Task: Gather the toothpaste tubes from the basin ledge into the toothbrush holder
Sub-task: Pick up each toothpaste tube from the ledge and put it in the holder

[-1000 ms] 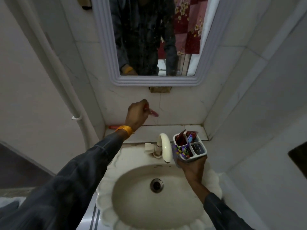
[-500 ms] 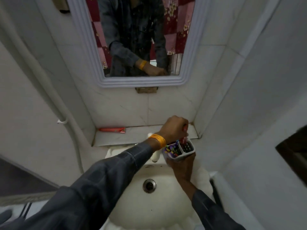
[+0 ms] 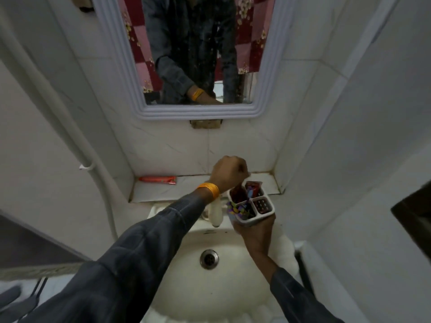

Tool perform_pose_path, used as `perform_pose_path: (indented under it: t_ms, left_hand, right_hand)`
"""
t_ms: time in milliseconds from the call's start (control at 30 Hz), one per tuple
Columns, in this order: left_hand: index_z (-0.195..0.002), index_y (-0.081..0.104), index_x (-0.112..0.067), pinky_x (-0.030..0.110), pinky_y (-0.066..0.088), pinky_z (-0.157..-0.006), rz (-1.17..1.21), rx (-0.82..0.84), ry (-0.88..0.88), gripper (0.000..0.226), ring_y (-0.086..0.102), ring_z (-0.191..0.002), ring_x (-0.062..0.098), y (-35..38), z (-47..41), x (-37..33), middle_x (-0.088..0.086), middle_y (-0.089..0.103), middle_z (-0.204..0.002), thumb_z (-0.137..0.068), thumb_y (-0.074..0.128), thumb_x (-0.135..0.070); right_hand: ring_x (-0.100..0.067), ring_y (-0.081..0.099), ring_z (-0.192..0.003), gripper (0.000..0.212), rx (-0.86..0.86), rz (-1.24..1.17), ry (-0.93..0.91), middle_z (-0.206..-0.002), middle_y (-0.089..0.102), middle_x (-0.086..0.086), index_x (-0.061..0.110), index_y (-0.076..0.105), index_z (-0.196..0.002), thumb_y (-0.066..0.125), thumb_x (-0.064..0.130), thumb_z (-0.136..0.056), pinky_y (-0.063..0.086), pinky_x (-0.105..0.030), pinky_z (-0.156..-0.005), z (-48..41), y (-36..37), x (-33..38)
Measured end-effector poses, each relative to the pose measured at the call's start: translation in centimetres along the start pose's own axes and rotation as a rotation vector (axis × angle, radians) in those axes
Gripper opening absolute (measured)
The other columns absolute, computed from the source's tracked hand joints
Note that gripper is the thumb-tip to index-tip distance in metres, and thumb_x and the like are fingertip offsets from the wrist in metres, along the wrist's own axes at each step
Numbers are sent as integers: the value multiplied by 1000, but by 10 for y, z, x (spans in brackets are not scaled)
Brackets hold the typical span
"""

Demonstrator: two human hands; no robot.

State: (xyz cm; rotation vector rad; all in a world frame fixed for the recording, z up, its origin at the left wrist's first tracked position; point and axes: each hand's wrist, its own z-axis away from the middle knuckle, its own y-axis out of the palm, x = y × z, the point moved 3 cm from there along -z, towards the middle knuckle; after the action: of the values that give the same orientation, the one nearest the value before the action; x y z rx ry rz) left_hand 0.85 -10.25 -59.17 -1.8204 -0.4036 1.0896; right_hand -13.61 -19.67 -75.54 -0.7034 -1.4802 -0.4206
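My right hand (image 3: 255, 234) holds a white toothbrush holder (image 3: 268, 212) with several compartments above the basin's back right. Red toothpaste tubes (image 3: 253, 188) stand in its rear compartments, and colourful brushes fill the front left one. My left hand (image 3: 229, 173), with an orange band on the wrist, hovers just over the holder with curled fingers that pinch the top of a red tube (image 3: 238, 194) reaching down into the rear left compartment. One more red toothpaste tube (image 3: 158, 179) lies flat at the left end of the basin ledge (image 3: 191, 188).
A white tap (image 3: 215, 213) rises at the back of the basin (image 3: 182, 271), right beside the holder. The drain (image 3: 209, 258) sits below it. A mirror (image 3: 198, 113) hangs above the ledge, and a white pipe (image 3: 93, 176) runs down the left wall.
My left hand carried a red tube from the ledge's left side over to the holder and lowered it into the rear left compartment. My right hand kept the holder near the tap.
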Motion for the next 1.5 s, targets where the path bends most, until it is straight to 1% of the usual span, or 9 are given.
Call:
perform_pose_path:
  t_ms: [233, 400, 533, 733, 1033, 1200, 1333, 1433, 1500]
  left_hand:
    - [-121, 61, -13, 37, 45, -101, -139, 73, -444, 34, 56, -120, 33, -32, 35, 173, 13, 62, -130, -88, 62, -19]
    - [-149, 33, -12, 45, 36, -113, -341, 212, -563, 55, 40, -135, 38, -19, 53, 238, 16, 43, -149, -95, 45, -13]
    - [-145, 41, -15, 44, 33, -114, -454, 292, -496, 47, 39, -137, 36, -4, 58, 245, 14, 44, -149, -98, 46, -19]
    - [-122, 61, -12, 40, 44, -97, -520, 197, -429, 47, 53, -120, 34, -6, 57, 247, 14, 59, -128, -101, 38, -48]
    - [-89, 66, -10, 36, 52, -80, -74, -107, -389, 22, 67, -92, 33, -85, 25, 146, 13, 72, -95, -81, 75, -29]
    - [-96, 69, -10, 37, 58, -79, 169, -118, -124, 28, 68, -83, 21, -101, 13, 52, 9, 73, -94, -76, 82, -25]
    - [-95, 70, -10, 35, 60, -76, 226, -23, 10, 26, 70, -84, 20, -79, 16, -10, 7, 74, -94, -75, 82, -22]
    - [-91, 71, -12, 35, 58, -74, 123, 28, 75, 25, 69, -83, 23, -44, 16, -38, 6, 75, -91, -72, 81, -25]
    - [-93, 70, -13, 36, 56, -76, 64, 73, 87, 26, 68, -86, 28, -19, 16, -49, 8, 75, -93, -73, 79, -27]
  right_hand:
    - [-26, 77, -126, 102, 23, -15, -30, -138, 77, -2, 12, 63, -146, 112, 9, -57, 63, -58, -106, -3, 3, 3]
    - [-22, 70, -137, 116, 42, -15, -64, -148, 70, -7, 6, 53, -154, 110, 3, -53, 59, -37, -113, 0, 3, 2]
    - [14, 66, -126, 116, 44, -62, -84, -147, 68, -9, 2, 51, -154, 107, -4, -53, 56, -11, -105, 2, 5, 7]
    - [-3, 71, -129, 114, 52, -57, -73, -147, 68, -12, 0, 50, -154, 104, -12, -54, 58, -13, -104, 2, 5, 7]
    - [-22, 70, -136, 111, 26, -43, -41, -147, 72, -3, 9, 53, -153, 107, -5, -57, 59, -41, -113, 1, 3, 0]
    - [8, 74, -117, 97, 32, -68, -44, -126, 77, 30, 30, 62, -137, 105, -7, -59, 63, -18, -96, 5, 4, 8]
    - [9, 70, -123, 102, 59, -54, -26, -131, 75, 25, 23, 55, -148, 105, -1, -63, 62, -22, -102, 4, 4, 3]
    - [-9, 67, -137, 117, 36, -26, -17, -147, 68, 5, 16, 48, -156, 107, 33, -57, 59, -31, -109, 5, 2, 3]
    - [-2, 64, -136, 121, 28, 43, -29, -149, 65, -3, 10, 47, -156, 109, 35, -55, 55, -15, -107, 4, 1, 0]
